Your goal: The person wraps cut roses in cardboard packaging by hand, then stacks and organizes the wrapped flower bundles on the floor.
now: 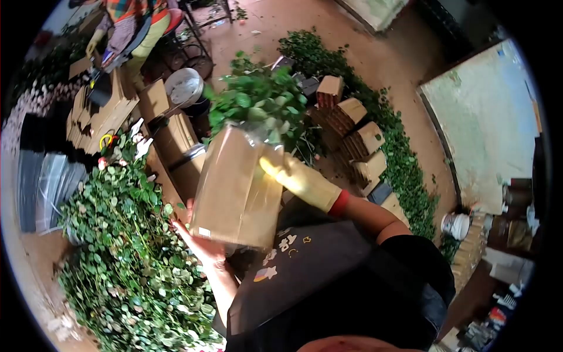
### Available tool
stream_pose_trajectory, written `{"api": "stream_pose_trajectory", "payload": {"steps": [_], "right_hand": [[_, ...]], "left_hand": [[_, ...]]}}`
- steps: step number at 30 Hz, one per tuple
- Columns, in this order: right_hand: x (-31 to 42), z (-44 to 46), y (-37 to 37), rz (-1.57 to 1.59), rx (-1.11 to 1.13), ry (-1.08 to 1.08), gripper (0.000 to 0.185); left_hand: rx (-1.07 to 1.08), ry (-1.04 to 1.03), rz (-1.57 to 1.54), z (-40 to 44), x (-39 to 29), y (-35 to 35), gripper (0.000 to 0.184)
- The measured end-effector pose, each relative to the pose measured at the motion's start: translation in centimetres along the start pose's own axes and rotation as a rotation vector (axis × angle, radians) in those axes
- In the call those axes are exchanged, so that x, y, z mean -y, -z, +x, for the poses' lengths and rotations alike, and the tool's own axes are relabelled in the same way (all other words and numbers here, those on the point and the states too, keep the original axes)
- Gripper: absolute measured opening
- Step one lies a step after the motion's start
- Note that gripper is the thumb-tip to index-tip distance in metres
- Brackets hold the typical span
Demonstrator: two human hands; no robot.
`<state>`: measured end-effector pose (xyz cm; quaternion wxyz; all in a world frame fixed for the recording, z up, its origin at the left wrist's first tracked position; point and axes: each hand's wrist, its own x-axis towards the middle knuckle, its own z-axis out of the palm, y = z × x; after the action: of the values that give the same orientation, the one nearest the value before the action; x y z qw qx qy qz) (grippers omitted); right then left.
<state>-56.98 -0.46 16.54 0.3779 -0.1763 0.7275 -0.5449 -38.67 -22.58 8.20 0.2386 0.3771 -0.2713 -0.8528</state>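
Note:
A bundle of leafy green stems [255, 97] wrapped in brown cardboard [231, 182] under clear plastic is held up in front of my body. My bare left hand [202, 243] supports the wrap at its lower left edge, its fingers partly behind it. On the right side, my right hand [293, 179], in a pale yellow glove with a red cuff, lies against the cardboard, slightly blurred. Leaves stick out of the wrap's far end. A small white label is on the cardboard's near corner.
A large heap of leafy stems [129, 252] lies at the left. Wrapped bundles [360, 141] lie on the right, beside more foliage. A white bucket [184, 88] and cardboard sheets [114, 111] are farther back. Another person [132, 29] works at the upper left.

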Motion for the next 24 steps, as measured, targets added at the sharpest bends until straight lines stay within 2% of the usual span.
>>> {"api": "stream_pose_trajectory", "payload": {"steps": [3, 4, 7, 8, 9, 10, 12, 15, 16, 18, 19, 21, 22, 24], "right_hand": [[-5.5, 2.6, -1.5, 0.049, -0.058, 0.161, 0.045], [-6.0, 3.4, -1.5, 0.124, -0.074, 0.109, 0.044], [-4.7, 3.6, -0.7, 0.223, -0.12, -0.022, 0.05], [-3.7, 3.3, -0.2, 0.236, -0.133, -0.063, 0.053], [-3.3, 3.2, 0.3, 0.25, -0.147, -0.103, 0.057], [-5.8, 3.8, 1.0, 0.156, -0.167, -0.081, 0.051], [-11.1, 5.5, 2.9, -0.038, -0.169, -0.005, 0.046], [-12.1, 6.1, 6.8, -0.645, -0.23, 0.226, 0.043], [-12.1, 6.2, 8.2, -0.418, -0.204, 0.154, 0.04], [-12.0, 7.0, 11.1, -0.302, -0.19, 0.126, 0.036], [-12.1, 7.5, 12.9, -0.414, -0.217, 0.169, 0.035], [-11.8, 8.4, 16.7, -0.419, -0.223, 0.168, 0.035], [-11.1, 9.0, 18.8, -0.311, -0.203, 0.12, 0.036], [-13.5, 9.6, 22.1, -0.406, -0.353, 0.313, 0.041]], "left_hand": [[0.135, 0.058, -0.167, 1.0, 0.8, 2.6, 0.093], [0.222, 0.088, -0.235, 1.4, 1.2, 3.7, 0.101], [0.467, 0.297, -0.277, 3.4, 1.4, 6.5, 0.082], [0.397, 0.119, 0.177, 4.2, 2.1, 7.5, 0.076], [0.422, 0.243, 0.024, 3.8, 1.8, 6.1, 0.071], [0.444, 0.378, -0.123, 3.8, 1.6, 4.2, 0.067], [0.459, 0.44, -0.118, 4.6, 2.2, 1.3, 0.057], [0.425, 0.46, 0.009, 5.5, 3.4, -3.2, 0.057], [0.379, 0.486, 0.031, 5.9, 4.0, -4.8, 0.057], [0.253, 0.471, 0.103, 7.2, 6.0, -7.7, 0.058], [0.255, 0.445, 0.108, 8.0, 7.1, -9.0, 0.058], [0.278, 0.436, 0.162, 9.6, 8.3, -11.6, 0.06], [0.379, 0.454, 0.167, 10.6, 9.0, -13.6, 0.06], [0.585, 0.48, 0.178, 12.4, 10.5, -17.4, 0.062]]}}
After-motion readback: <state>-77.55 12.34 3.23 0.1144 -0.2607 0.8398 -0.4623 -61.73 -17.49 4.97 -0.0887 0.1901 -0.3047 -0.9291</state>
